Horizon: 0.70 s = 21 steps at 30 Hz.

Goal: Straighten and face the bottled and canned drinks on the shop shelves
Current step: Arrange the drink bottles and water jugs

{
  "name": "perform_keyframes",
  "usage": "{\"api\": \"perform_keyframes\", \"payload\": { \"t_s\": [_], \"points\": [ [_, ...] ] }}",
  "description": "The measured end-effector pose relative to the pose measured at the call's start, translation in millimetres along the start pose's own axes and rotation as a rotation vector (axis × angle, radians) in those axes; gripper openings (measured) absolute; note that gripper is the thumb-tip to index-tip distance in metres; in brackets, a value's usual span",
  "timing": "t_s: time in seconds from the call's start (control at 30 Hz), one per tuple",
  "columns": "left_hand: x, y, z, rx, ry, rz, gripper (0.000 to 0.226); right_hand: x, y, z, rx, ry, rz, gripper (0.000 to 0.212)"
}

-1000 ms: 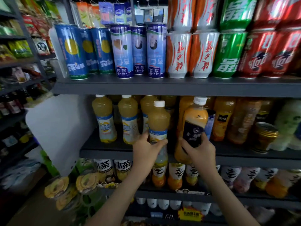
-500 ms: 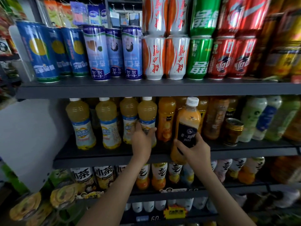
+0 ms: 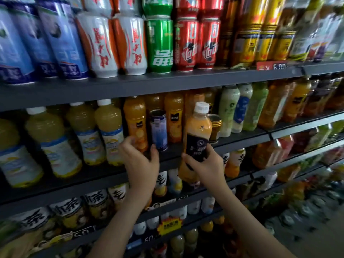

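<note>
We are holding the dark-labelled milk-tea bottle off the front edge of the middle shelf, right hand wrapped round it. Left hand is gripping the orange juice bottle low down. The yellow bottles are facing out; the stray blue can is awaiting sorting.

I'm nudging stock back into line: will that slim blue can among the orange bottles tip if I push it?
Probably, if pushed near the top: the blue can looks tall with a narrow base. Toppled, its round body would likely roll. The orange bottle gripped by the left hand stands close and might catch it.
</note>
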<state>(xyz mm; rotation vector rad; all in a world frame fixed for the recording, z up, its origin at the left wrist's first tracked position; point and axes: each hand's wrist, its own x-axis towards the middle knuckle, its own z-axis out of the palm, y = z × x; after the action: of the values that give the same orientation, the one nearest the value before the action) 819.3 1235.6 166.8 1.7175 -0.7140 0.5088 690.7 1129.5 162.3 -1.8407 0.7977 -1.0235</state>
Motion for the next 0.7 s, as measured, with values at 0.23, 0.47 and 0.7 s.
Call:
{"api": "perform_keyframes", "payload": {
  "t_s": [0.23,0.47,0.7],
  "points": [
    [-37,76,94,-0.086,-0.265,0.040,0.023,49,48,-88,0.059,0.107,0.006,0.032],
    [-20,150,221,0.063,-0.122,-0.014,0.048,118,119,-198,0.017,0.007,-0.023,0.039],
    [-35,181,282,0.225,-0.032,-0.102,0.057,169,146,-242,0.047,-0.062,-0.010,0.039]
  ]
}}
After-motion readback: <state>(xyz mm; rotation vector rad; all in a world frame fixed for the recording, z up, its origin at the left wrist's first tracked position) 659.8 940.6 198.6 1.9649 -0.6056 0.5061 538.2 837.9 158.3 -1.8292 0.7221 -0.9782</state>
